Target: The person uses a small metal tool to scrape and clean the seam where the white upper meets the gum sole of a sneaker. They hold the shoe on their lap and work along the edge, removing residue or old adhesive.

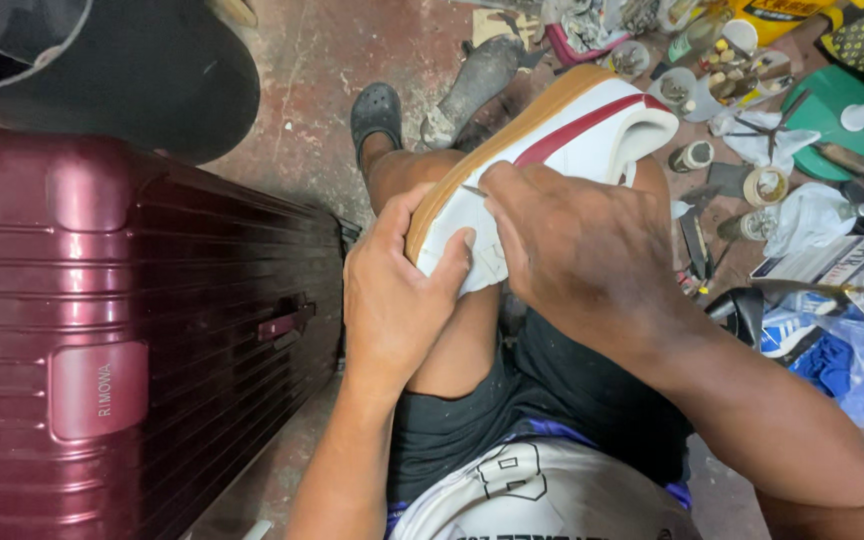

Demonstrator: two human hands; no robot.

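1. Firmly, the heel end of a white sneaker [552, 140] is gripped by the left hand [397, 290], fingers curled and thumb pressed on the leather.
2. A thin needle [474, 190] is pinched at the tan sole seam by the right hand [572, 240].
3. The sneaker is propped on the bent knee.
4. A maroon suitcase [132, 330] is stood to the left; small tins and tools are scattered on the floor [302, 90].

Stained concrete floor [302, 120] bears a maroon suitcase [132, 330] and scattered jars [692, 155].
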